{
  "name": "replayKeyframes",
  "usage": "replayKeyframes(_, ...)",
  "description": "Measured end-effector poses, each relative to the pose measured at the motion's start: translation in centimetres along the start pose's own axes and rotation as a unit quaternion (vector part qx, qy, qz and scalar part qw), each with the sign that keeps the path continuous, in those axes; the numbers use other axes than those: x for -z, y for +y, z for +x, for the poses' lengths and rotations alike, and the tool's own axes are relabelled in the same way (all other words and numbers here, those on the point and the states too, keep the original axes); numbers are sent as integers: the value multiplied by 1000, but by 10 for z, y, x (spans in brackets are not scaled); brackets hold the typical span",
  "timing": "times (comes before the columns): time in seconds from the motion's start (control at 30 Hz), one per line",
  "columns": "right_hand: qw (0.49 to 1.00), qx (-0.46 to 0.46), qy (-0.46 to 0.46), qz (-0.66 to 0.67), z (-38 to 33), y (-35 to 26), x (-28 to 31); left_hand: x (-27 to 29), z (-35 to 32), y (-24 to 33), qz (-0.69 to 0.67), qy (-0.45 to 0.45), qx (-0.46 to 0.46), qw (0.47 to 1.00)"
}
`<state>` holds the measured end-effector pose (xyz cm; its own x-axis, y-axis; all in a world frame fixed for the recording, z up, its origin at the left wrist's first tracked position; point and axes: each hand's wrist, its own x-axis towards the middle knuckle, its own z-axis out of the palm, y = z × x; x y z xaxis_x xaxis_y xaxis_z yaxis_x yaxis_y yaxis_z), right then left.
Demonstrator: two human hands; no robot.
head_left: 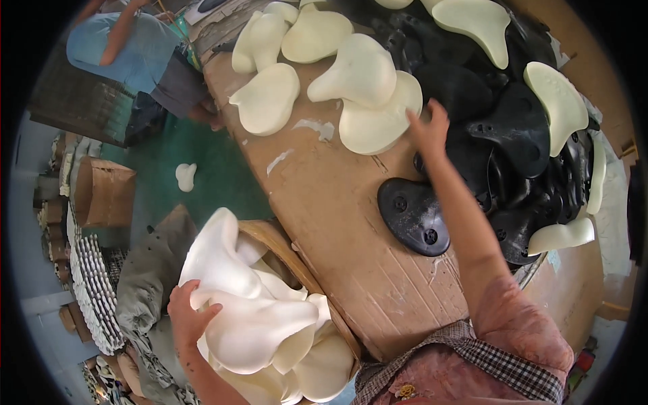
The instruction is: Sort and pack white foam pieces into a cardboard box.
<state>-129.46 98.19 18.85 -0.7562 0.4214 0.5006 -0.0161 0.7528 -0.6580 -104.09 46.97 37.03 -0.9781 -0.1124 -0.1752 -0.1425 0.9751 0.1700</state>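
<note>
My left hand (192,314) rests with thumb and fingers apart against a white foam bicycle saddle pad (219,260). This pad tilts nose-up on a heap of similar pads in a cardboard box (297,260). Just under my left thumb lies another foam pad (260,331). Over the table, my right hand (429,128) has its fingers spread, the thumb at the edge of a cream foam pad (378,131). A second cream pad (358,71) overlaps that one. Right of the hand are piled black plastic saddle bases (516,131).
Brown cardboard covers the table (337,229). One black base (415,216) lies near its middle. More cream pads (266,98) lie at the far side. A small white pad (185,177) is on the green floor. A person in blue (125,47) is at the far left.
</note>
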Motion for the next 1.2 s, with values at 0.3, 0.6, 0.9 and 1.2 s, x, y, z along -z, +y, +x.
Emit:
replayKeyframes(0.3,900,-172,-398,-38,145,36,-75,-17,15,-10,-146,86,123,978)
replayKeyframes(0.6,900,-198,-353,165,79,90,-44,36,-132,-35,-411,437,260,756)
replayKeyframes(0.9,919,-179,-283,207,48,77,67,36,-268,-31,-485,542,300,617)
replayKeyframes(1.2,969,-26,-144,198,-69,-103,250,-59,-448,-14,-739,424,145,502)
